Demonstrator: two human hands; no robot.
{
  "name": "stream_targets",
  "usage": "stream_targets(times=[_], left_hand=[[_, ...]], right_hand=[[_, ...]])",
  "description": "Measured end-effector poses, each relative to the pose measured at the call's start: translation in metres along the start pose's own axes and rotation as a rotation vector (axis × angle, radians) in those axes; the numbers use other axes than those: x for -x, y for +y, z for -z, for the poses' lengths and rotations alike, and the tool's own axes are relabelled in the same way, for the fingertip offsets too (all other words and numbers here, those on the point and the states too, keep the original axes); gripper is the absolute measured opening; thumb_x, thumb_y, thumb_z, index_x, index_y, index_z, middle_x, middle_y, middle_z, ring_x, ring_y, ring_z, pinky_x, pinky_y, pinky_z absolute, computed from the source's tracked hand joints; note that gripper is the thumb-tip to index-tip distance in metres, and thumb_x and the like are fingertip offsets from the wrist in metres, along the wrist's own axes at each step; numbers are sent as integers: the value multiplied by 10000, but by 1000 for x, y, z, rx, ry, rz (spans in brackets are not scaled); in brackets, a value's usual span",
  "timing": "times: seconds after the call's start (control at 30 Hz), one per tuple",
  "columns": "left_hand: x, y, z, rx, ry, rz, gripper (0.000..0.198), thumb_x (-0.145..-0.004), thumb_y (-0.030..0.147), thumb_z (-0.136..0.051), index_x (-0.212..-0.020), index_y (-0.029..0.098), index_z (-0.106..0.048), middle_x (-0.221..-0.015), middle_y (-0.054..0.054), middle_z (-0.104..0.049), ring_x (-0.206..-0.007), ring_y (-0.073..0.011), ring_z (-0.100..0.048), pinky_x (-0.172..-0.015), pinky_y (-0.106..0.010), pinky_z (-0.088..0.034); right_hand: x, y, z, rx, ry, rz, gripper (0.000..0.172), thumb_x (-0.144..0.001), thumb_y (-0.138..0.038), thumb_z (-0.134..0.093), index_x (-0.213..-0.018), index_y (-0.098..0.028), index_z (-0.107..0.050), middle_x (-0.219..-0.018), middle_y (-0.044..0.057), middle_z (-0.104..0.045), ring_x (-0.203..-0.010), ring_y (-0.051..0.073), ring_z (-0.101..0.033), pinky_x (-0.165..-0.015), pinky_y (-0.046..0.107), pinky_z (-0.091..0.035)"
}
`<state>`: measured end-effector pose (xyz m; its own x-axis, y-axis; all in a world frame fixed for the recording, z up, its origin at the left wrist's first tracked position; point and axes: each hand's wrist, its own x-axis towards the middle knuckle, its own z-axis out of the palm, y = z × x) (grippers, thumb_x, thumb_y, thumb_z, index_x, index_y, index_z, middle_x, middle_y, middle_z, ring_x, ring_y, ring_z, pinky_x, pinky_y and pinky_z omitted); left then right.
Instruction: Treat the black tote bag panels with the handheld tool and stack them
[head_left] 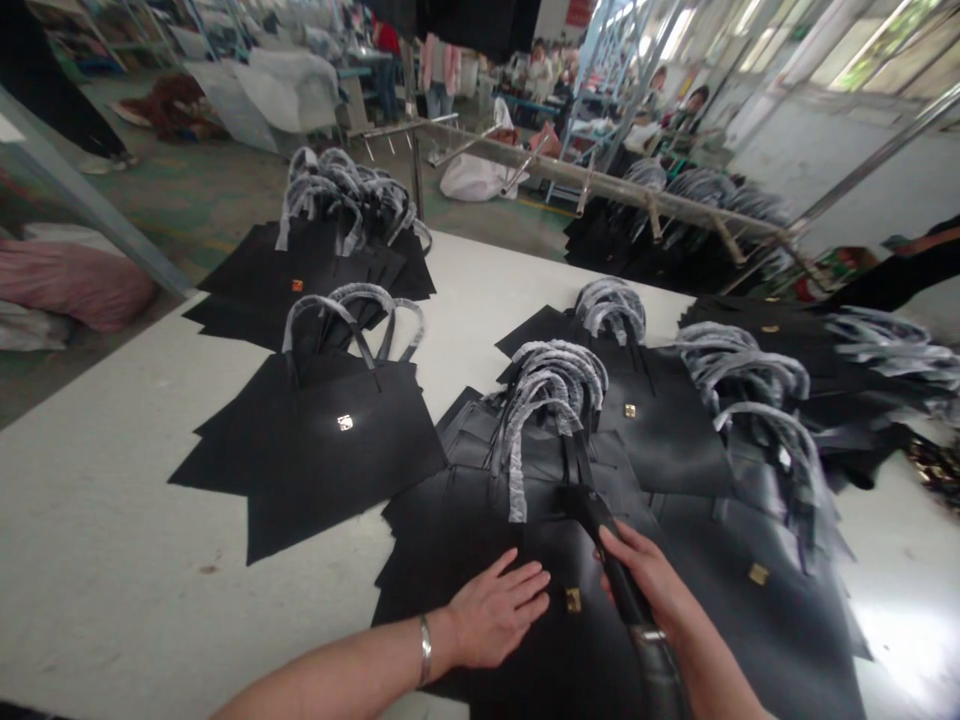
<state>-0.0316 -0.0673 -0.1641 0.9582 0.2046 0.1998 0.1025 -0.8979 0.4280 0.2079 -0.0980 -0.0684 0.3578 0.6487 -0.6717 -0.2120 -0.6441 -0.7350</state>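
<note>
My left hand point(496, 612) lies flat with fingers apart on a black leather-look tote bag point(480, 560), on top of a stack, just left of its small gold clasp point(573, 599). My right hand point(645, 585) is closed around a black bag handle point(611, 550), which has a metal band point(649, 634) near my fist. Film-wrapped handles point(551, 395) rise from the stack beyond my hands. Other stacks of black totes lie around it, including one to the left point(315, 440). My forearms hide the stack's near edge.
The bags lie on a large white table point(97, 510). A metal rack point(600, 180) stands beyond it with more bags point(675, 230). A person's dark sleeve point(900, 270) reaches in at right. Pink fabric point(71, 285), white sacks and several co-workers lie further off.
</note>
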Motion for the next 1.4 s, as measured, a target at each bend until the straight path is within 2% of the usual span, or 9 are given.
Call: stream_targets(times=[0.17,0.37,0.57,0.7,0.87,1.0,1.1,1.27,1.4], left_hand=[[1,-2,-3,23,-3,2,457,-956,288,-411,-1393,153,-396,-1466,-78,-377,-1396,-220,-234,-1165,-468,-119],[1,-2,-6,44,5,-8,473,-940,259,-431,-1397,147,-389,-1458,-86,-388,-1392,-232,-244,-1165,-480,-105],[0,-2,-7,39,-8,-8,476,-918,234,-454,-1382,143,-407,-1439,-94,-413,-1379,-230,-276,-1165,-486,-105],[1,-2,-6,34,-4,-15,481,-920,234,-450,-1390,147,-399,-1448,-91,-402,-1382,-228,-269,-1167,-476,-99],[0,-2,-7,47,4,-10,469,-911,241,-463,-1368,142,-427,-1436,-97,-417,-1370,-238,-294,-1161,-483,-127],[2,-3,-12,23,35,-21,444,-930,265,-452,-1356,139,-441,-1412,-107,-447,-1353,-238,-326,-1153,-489,-160],[5,-4,-18,-21,61,-86,363,-933,221,-445,-1273,118,-518,-1340,-118,-521,-1303,-226,-397,-1128,-448,-251],[11,-6,-25,-83,66,-231,276,-929,186,-451,-1151,97,-589,-1274,-118,-568,-1205,-237,-487,-974,-362,-430],[12,-1,-29,-84,73,-205,267,-938,192,-442,-1139,102,-594,-1263,-116,-573,-1226,-232,-472,-985,-351,-425]], right_hand=[[8,-7,19,-54,175,87,463,-737,-497,-715,-1056,-213,-536,-623,-64,-588,-435,101,-557,-391,194,-459],[55,35,47,-56,129,-161,501,-719,-485,-737,-1068,-195,-525,-658,-24,-637,-413,121,-558,-355,221,-456],[32,37,39,-89,162,-45,409,-749,-473,-720,-991,-191,-551,-671,-30,-633,-430,114,-569,-378,216,-453],[26,27,58,-106,241,-26,373,-765,-505,-690,-885,-186,-538,-590,-46,-601,-414,111,-561,-392,211,-450],[23,25,71,-65,204,-102,365,-728,-458,-734,-832,-163,-545,-630,13,-645,-411,141,-571,-363,242,-450],[6,16,61,-42,237,-18,376,-726,-473,-727,-894,-190,-545,-629,-33,-617,-435,118,-569,-388,215,-457],[15,13,49,0,231,3,472,-688,-487,-755,-1007,-195,-565,-600,-47,-603,-417,122,-558,-376,216,-446],[65,35,11,163,27,-66,841,-680,-560,-715,-1362,-166,-421,-595,-35,-627,-410,147,-552,-383,250,-442],[69,54,-34,240,-150,-66,901,-753,-595,-606,-1448,-110,-300,-428,-66,-547,-381,152,-523,-399,240,-408]])
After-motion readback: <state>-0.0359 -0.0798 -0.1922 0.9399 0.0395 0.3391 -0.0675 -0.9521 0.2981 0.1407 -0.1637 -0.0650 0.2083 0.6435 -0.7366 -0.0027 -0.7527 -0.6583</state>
